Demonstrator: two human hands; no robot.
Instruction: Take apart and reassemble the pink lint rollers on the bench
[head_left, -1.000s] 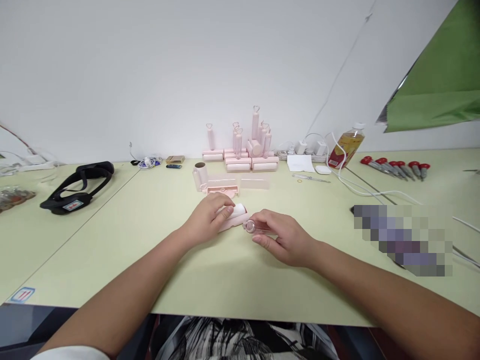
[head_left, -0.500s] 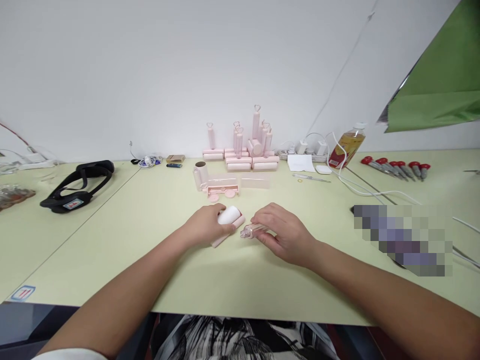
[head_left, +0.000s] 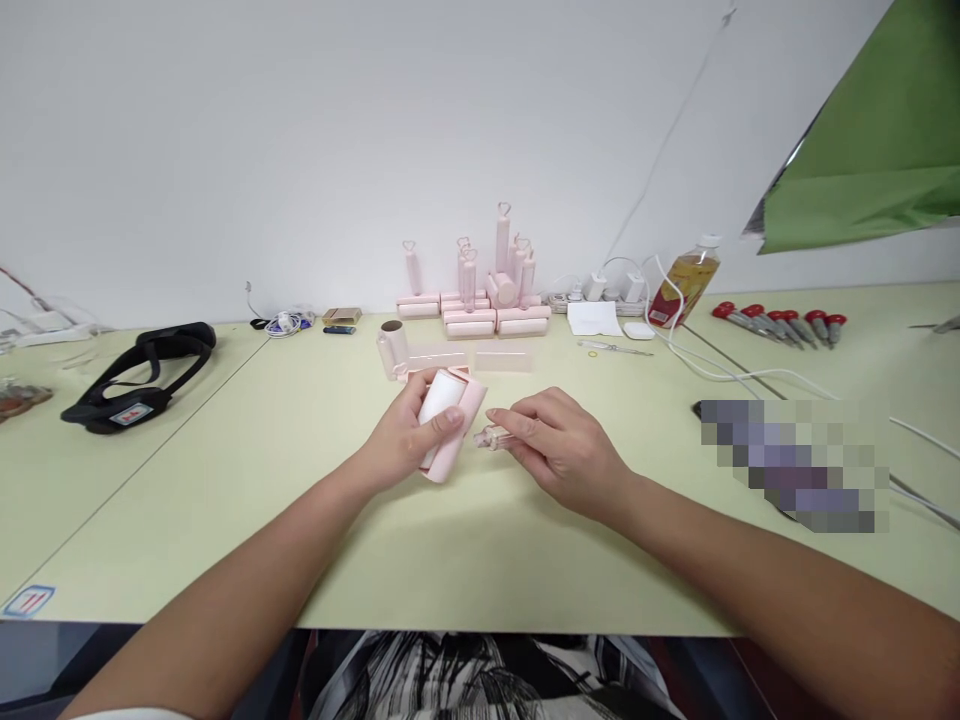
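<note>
My left hand [head_left: 405, 432] grips a pink lint-roller head [head_left: 450, 425] with a white paper roll in it, lifted and tilted up off the pale green table [head_left: 300, 480]. My right hand [head_left: 559, 445] pinches a small clear-pink handle piece [head_left: 493, 437] just to the right of the roller, its tip pointing at the roller. Behind my hands lie a spare roll with a cardboard core [head_left: 394, 350] and clear pink covers [head_left: 502, 360].
Several assembled pink rollers [head_left: 487, 290] stand at the back by the wall. A black headset [head_left: 135, 385] lies at the left, a drink bottle [head_left: 686, 282], white cables and red-handled screwdrivers [head_left: 780, 325] at the right. A blurred patch [head_left: 795, 465] covers the table's right side.
My left hand has lifted the roller head off the table and turned it upright. My right hand has moved slightly up and left with the handle piece.
</note>
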